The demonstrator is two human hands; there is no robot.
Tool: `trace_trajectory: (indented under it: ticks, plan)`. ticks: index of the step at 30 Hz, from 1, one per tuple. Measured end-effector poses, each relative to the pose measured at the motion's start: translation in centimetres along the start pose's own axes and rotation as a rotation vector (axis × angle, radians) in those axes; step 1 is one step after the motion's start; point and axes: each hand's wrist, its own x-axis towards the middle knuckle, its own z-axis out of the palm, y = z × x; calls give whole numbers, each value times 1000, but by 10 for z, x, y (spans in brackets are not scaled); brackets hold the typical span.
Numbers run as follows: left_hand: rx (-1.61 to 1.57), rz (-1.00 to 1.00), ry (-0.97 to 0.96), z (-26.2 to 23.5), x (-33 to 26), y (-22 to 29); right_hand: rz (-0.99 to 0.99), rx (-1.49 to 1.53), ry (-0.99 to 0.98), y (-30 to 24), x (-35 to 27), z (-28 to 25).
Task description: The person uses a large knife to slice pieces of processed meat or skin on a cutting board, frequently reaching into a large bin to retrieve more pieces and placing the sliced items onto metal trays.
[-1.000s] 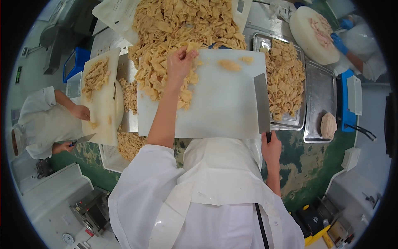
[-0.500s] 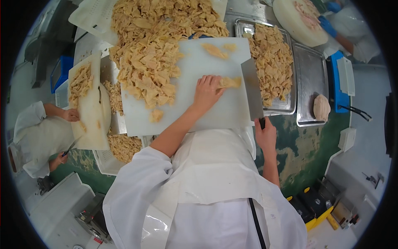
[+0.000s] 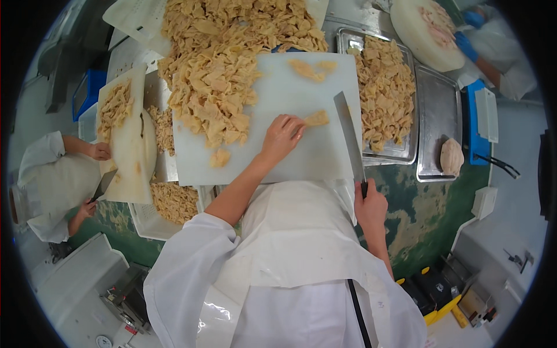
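Note:
My left hand point(image 3: 282, 137) is over a white cutting board point(image 3: 272, 165), its fingers pinched on the left end of a pale yellow, skin-like piece point(image 3: 317, 118). What kind of meat or skin this is, I cannot tell. My right hand point(image 3: 371, 206) grips the dark handle of a cleaver point(image 3: 350, 136) at the board's right edge. The blade points away from me, turned nearly edge-on, a little right of the piece. Two flat scraps point(image 3: 307, 71) lie farther up the board. A big heap of similar pieces point(image 3: 214, 93) covers the board's left side and spreads beyond it.
A metal tray of cut pieces point(image 3: 384, 95) stands right of the board, beside another tray point(image 3: 426, 116) holding a pale lump point(image 3: 451, 156). On the left, a co-worker with a knife point(image 3: 104, 184) works at another board point(image 3: 130, 165). Another person's blue-gloved hand point(image 3: 465, 46) is at far right.
The cleaver blade has turned from showing its broad side to nearly edge-on. My left hand and the pinched piece have shifted slightly left, away from the blade.

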Motion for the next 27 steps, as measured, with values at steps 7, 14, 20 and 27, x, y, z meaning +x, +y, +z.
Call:
trace_trajectory:
  ticks: [7,14,20,27]
  plan:
    - [-54,-37,58,-9,3,-10,-116,-44,-90,-11,1,28]
    - [220,-18,96,-11,99,-48,-161,45,-123,-11,-8,18]
    - [399,238,-357,12,137,-72,-35,65,-38,5,9,28]
    - [431,287,-127,11,105,-56,68,61,70,23,19,10]
